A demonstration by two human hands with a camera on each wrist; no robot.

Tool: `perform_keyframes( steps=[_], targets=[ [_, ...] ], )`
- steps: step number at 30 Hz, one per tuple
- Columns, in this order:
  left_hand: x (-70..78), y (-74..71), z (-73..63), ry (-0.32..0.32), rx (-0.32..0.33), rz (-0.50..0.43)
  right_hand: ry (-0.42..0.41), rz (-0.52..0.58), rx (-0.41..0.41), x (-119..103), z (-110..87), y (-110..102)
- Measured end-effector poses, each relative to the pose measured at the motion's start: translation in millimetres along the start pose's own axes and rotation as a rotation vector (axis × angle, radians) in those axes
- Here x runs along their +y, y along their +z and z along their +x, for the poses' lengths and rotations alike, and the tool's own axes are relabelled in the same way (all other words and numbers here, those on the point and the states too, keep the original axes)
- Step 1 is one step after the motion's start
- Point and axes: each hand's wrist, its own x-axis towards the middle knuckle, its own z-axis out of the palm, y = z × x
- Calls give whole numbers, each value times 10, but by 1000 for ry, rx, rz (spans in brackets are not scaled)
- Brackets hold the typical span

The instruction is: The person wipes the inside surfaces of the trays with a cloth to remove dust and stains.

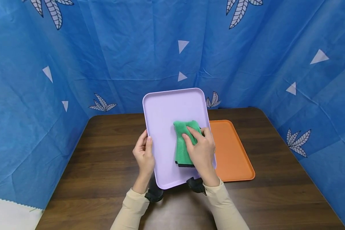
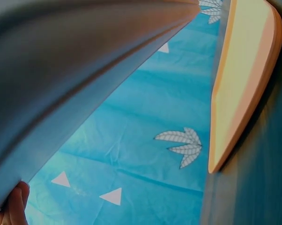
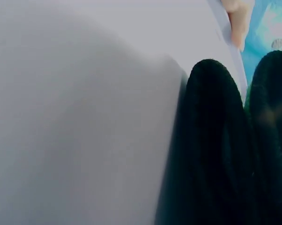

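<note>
A lilac rectangular tray (image 1: 172, 108) is held up over the table, tilted so that its inner face shows. My left hand (image 1: 144, 155) grips its left rim, thumb on the inner side and fingers behind. In the left wrist view the tray's underside (image 2: 61, 79) fills the upper left, with fingertips (image 2: 17, 204) at its edge. My right hand (image 1: 200, 148) holds a folded green cloth (image 1: 183, 151) with black edging against the tray's inner face, right of its middle. The cloth (image 3: 211, 140) looks dark and close up in the right wrist view, lying over the pale tray surface (image 3: 85, 117).
An orange tray (image 1: 230, 153) lies on the brown wooden table (image 1: 103, 166) to the right, partly hidden behind the lilac one. Blue patterned curtains (image 1: 123, 48) hang at the back and both sides. Black straps with wrist cameras (image 1: 154, 191) sit at both wrists.
</note>
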Motion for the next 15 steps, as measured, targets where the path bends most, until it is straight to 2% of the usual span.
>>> perform_keyframes(
  steps=[7,15],
  targets=[
    [17,-20,31,22,27,33,112,-55,22,161,37,-69],
    [8,-29,32,5,13,-1,120,-57,34,147,14,-63]
  ],
)
